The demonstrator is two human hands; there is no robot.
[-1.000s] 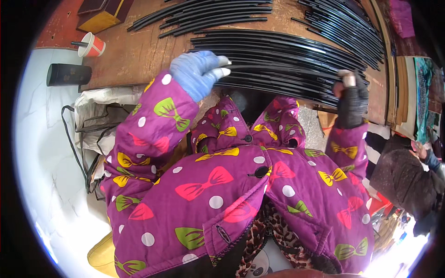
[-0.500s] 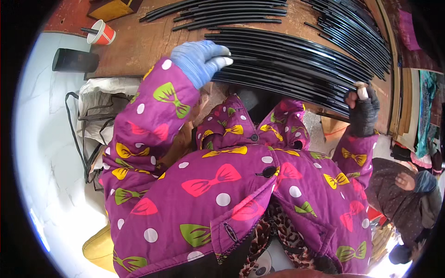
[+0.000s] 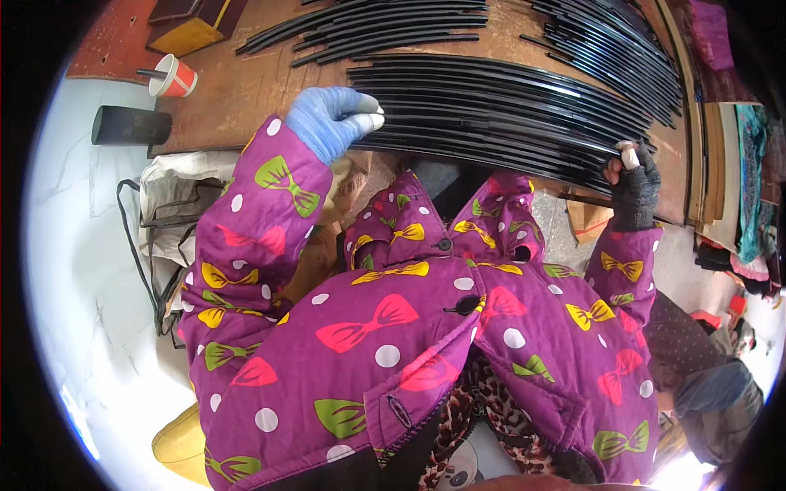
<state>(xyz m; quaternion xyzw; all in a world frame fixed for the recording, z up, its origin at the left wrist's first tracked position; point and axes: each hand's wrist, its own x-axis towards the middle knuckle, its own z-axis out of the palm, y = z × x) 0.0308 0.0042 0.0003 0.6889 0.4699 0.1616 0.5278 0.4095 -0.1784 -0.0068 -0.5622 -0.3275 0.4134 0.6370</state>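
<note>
A wide row of thin black strips (image 3: 491, 114) lies side by side along the near part of the brown table. At their left ends is my left hand (image 3: 332, 119), in a blue glove with pale fingertips. Its thumb and fingers are pinched together against the strips, and what lies between them is hidden. My right hand (image 3: 634, 184), in a dark glove that leaves some fingertips bare, curls around the right ends of the nearest strips. The middle of the row is untouched by either hand.
More black strips lie in a far left bundle (image 3: 385, 29) and a far right bundle (image 3: 614, 53). A red and white cup (image 3: 176, 78) and a black cylinder (image 3: 131, 125) are at left. Another person (image 3: 712, 393) is at lower right. A white bag (image 3: 184, 188) hangs below the table.
My left hand has shifted slightly left and down, its fingers drawn closer together. The right hand stays at the right ends. The person at lower right has moved.
</note>
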